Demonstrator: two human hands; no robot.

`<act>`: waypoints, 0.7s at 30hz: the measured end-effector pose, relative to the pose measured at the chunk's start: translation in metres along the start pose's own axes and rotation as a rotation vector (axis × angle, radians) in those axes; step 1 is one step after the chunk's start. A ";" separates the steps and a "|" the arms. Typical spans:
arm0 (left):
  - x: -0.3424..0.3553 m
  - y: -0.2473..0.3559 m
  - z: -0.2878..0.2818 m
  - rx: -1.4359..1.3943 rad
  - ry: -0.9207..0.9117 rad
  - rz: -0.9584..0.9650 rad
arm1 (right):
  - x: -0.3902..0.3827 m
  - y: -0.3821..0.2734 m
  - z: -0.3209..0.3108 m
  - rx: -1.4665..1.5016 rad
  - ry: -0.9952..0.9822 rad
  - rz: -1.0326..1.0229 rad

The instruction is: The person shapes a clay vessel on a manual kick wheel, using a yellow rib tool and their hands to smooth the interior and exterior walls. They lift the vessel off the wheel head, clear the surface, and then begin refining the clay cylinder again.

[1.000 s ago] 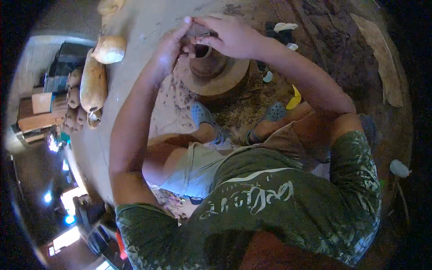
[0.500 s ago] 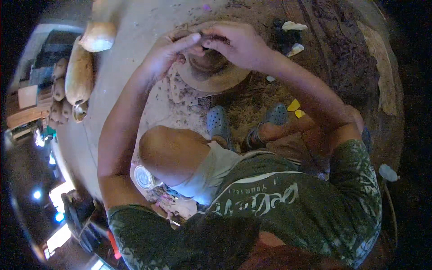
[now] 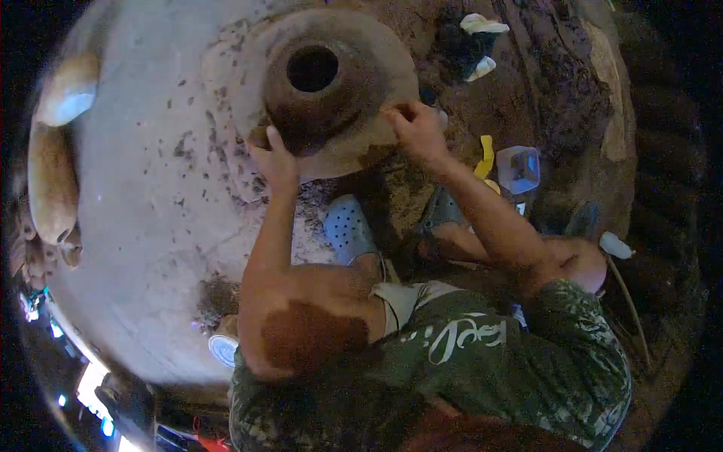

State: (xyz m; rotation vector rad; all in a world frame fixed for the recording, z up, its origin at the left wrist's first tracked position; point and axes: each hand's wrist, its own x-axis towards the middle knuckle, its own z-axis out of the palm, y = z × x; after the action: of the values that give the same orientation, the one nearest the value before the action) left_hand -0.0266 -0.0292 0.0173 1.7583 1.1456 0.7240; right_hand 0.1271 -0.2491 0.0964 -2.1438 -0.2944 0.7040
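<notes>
A brown clay pot [image 3: 331, 105] with a dark round mouth and sloping shoulders stands on a wide round board [image 3: 392, 45], tan and dusty. At its near left side, my left hand [image 3: 275, 162] has thumb and fingers closed on a small brown lump [image 3: 259, 137], perhaps clay. To the right of the pot, over the board's edge, my right hand [image 3: 419, 134] is closed with its fingertips bunched together. Anything pinched in them is too small to make out.
Long pale vessels [image 3: 53, 181] lie at the far left. To the right are a clear plastic tub [image 3: 520, 169], a yellow piece [image 3: 486, 154] and white scraps [image 3: 482, 25] on dark material. A tin [image 3: 223, 349] stands by my left leg. My clogs [image 3: 348, 226] are near the board.
My hands were together above the pot and have moved apart, to either side of it. The view has shifted, so the pot's mouth and the plastic tub now show.
</notes>
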 end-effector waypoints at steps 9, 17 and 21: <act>0.007 -0.038 0.018 -0.178 -0.212 0.191 | 0.030 0.019 0.054 -0.089 0.097 -0.265; 0.017 -0.013 0.012 0.492 -0.287 0.489 | 0.050 0.032 0.063 -0.224 0.130 -0.466; 0.032 -0.023 0.010 0.411 -0.350 0.521 | 0.051 0.024 0.062 -0.162 0.123 -0.335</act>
State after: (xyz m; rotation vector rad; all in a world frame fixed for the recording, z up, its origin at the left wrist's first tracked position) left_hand -0.0143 0.0003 -0.0079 2.4631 0.6232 0.4588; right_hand 0.1316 -0.2015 0.0279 -2.2047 -0.6450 0.3642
